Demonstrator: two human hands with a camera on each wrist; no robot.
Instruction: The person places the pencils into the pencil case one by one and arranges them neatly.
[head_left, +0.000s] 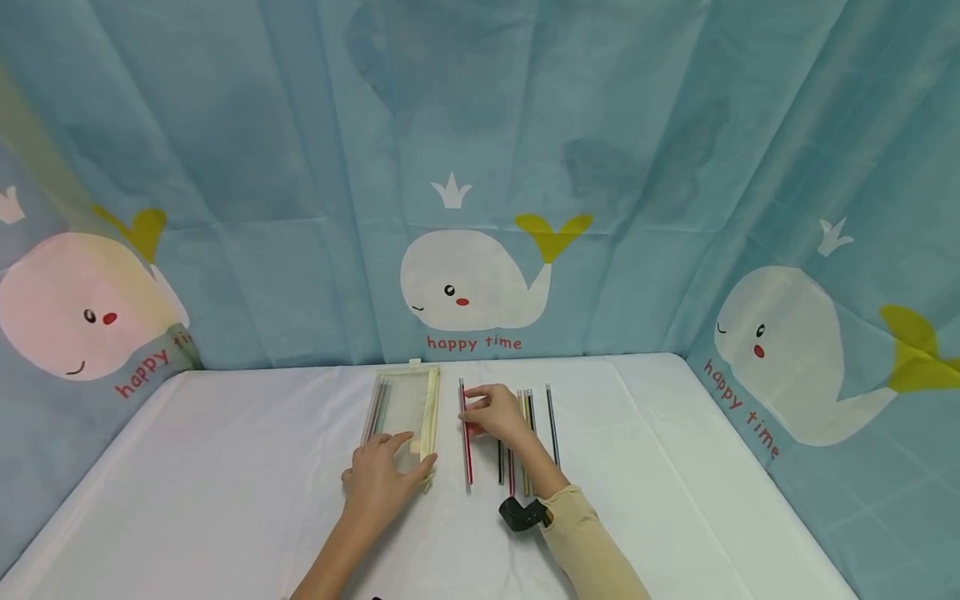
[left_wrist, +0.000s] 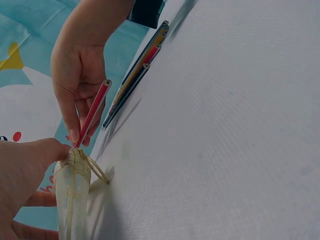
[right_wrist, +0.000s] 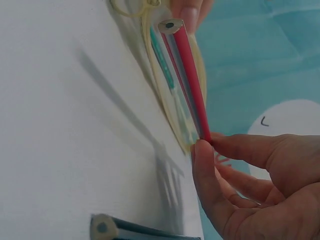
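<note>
My right hand (head_left: 498, 414) pinches a red pencil (head_left: 468, 467) between thumb and fingertips, just right of a see-through pouch (head_left: 405, 396) with pale yellow edging. In the right wrist view the red pencil (right_wrist: 194, 80) shows its unsharpened-looking end towards the camera. My left hand (head_left: 378, 475) grips the near end of the pouch, thumb at its right edge and fingers spread over to the left. Several pencils (head_left: 381, 396) lie inside along the pouch's left side. The left wrist view shows the thumb at the pouch's edge (left_wrist: 73, 170), close by the red pencil (left_wrist: 95, 111).
Several more pencils (left_wrist: 135, 70), dark, yellow and red, lie on the white tabletop (head_left: 675, 500) under and beside my right forearm. One dark pencil (head_left: 552, 421) lies apart at their right. A blue curtain with whales (head_left: 472, 279) borders the table.
</note>
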